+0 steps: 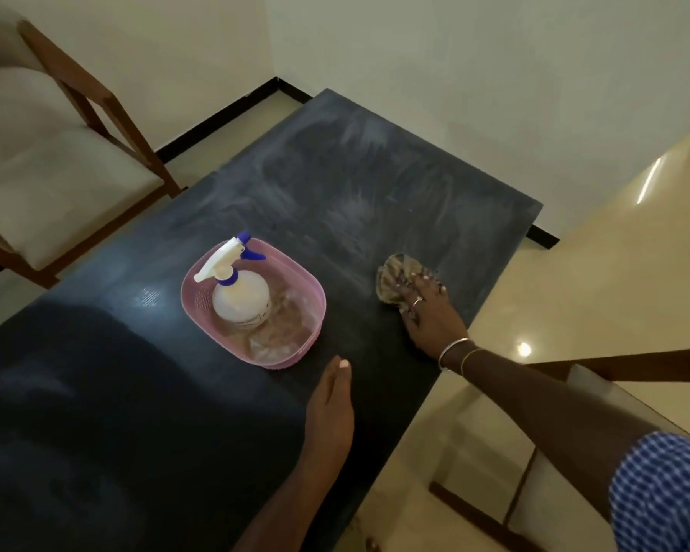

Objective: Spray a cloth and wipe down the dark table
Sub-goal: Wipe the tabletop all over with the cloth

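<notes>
The dark table (335, 185) runs from the near left to the far corner, with pale wipe streaks on its far half. My right hand (431, 316) presses a crumpled brownish cloth (395, 276) flat on the table near the right edge, fingers over it. My left hand (329, 400) rests on edge on the table, fingers together and holding nothing, just in front of a pink basket (192, 288). A white spray bottle (240, 292) with a blue and white trigger head stands upright in the basket.
A wooden chair (68, 153) with a pale cushion stands off the table's left side. Another chair (622, 364) is at the right, below my right arm. White walls meet at the far corner behind the table. Glossy beige floor lies to the right.
</notes>
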